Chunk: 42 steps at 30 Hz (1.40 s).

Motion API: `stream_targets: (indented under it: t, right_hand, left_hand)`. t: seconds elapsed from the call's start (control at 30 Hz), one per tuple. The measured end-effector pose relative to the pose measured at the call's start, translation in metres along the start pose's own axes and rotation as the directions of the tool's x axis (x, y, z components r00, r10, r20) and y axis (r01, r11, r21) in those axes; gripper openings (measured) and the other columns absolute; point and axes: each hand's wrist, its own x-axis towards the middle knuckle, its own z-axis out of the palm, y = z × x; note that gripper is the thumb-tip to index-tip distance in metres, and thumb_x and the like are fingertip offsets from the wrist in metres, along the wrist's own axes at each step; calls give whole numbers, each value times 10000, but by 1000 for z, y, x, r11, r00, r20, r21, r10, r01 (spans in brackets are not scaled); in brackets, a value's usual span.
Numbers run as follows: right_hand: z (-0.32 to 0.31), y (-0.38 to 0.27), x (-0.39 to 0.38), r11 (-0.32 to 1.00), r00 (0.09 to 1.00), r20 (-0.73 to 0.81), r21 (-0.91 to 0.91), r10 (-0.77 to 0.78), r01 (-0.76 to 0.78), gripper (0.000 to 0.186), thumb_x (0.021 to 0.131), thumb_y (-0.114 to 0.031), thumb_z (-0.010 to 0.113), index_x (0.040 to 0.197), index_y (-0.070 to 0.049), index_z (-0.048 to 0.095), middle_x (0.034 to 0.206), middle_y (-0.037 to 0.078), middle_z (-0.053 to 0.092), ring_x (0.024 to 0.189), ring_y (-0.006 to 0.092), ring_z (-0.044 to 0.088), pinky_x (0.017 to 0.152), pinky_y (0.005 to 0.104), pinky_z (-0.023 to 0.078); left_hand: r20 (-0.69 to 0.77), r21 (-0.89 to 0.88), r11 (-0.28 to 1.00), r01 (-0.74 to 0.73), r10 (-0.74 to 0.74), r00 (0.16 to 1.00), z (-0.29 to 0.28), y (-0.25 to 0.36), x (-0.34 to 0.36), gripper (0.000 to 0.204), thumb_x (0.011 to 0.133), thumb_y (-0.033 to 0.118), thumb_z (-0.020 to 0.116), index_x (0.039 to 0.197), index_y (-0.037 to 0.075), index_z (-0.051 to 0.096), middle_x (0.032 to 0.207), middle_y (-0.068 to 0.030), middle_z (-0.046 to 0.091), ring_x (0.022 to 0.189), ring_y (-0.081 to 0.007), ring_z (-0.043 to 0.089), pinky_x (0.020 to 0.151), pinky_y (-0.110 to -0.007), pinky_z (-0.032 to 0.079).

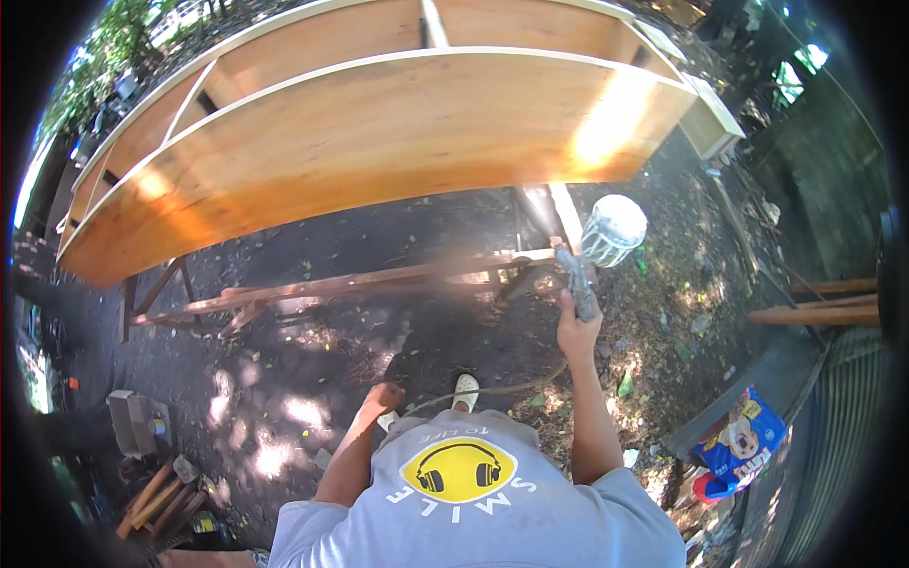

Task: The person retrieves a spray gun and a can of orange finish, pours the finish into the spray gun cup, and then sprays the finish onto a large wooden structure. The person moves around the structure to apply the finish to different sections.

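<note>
My right hand (579, 327) is wrapped round the handle of a grey spray gun (575, 275), held out in front. A whitish, paint-streaked cup (615, 232) sits at the gun's right side. A thin hose (511, 388) curves from beneath my right hand toward my left. My left hand (383, 398) is low before my body with its fingers curled closed; whether it grips the hose cannot be made out. Beyond the gun a long wooden shelf unit (379, 142) lies raised off the ground, its near board orange-brown and its compartments divided by boards.
A low wooden trestle (360, 284) crosses the ground below the shelf unit. At right lie a blue printed bag (743, 440) and corrugated sheeting (838, 435). Wood pieces (161, 502) and a grey block (133, 421) sit at lower left. Wooden bars (824, 312) jut in at right.
</note>
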Motion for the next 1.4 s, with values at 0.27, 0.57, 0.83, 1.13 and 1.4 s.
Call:
stream_targets:
  t: [0.27,0.57,0.83,1.13,1.4]
  right_hand:
    - [102,-65,-64,999,954,300,37,3,-15,169,928,-141,666,973,17,629,677,35,596,618,87,527,580,275,434]
    - [230,-130,-103,974,812,578,221,-85,-55,226,917,-129,665,1088,18,645,823,108,691,766,110,615,694,293,490]
    - [261,-134,-94,968,811,583,231,-57,-98,237,909,-181,696,1044,11,658,824,23,660,774,84,565,701,263,462]
    - [118,-79,-31,991,976,201,86,84,-102,202,930,-160,681,995,26,638,783,29,654,709,81,572,648,265,457]
    - [-15,1,54,991,967,-244,-128,-67,37,203,944,-189,670,883,3,642,720,-14,593,625,73,510,566,274,398]
  left_hand:
    - [-48,122,900,420,-417,908,3,-203,-108,465,836,398,664,1046,-15,706,1077,-255,678,1047,-406,643,891,-461,518]
    - [-44,273,860,431,-436,899,41,-320,-202,360,813,375,686,1063,117,704,996,-197,706,927,-363,679,777,-471,538]
    - [91,583,801,138,-233,968,22,-286,-188,288,840,308,658,1083,157,693,1063,-91,718,902,-285,712,762,-410,567]
    - [67,352,927,126,-159,985,-8,-261,-122,336,830,311,644,1107,126,686,964,-128,723,922,-323,693,819,-424,558]
    - [-1,-331,846,418,-443,896,-24,-200,-69,471,863,319,650,1076,-101,640,841,-239,715,769,-319,728,739,-386,568]
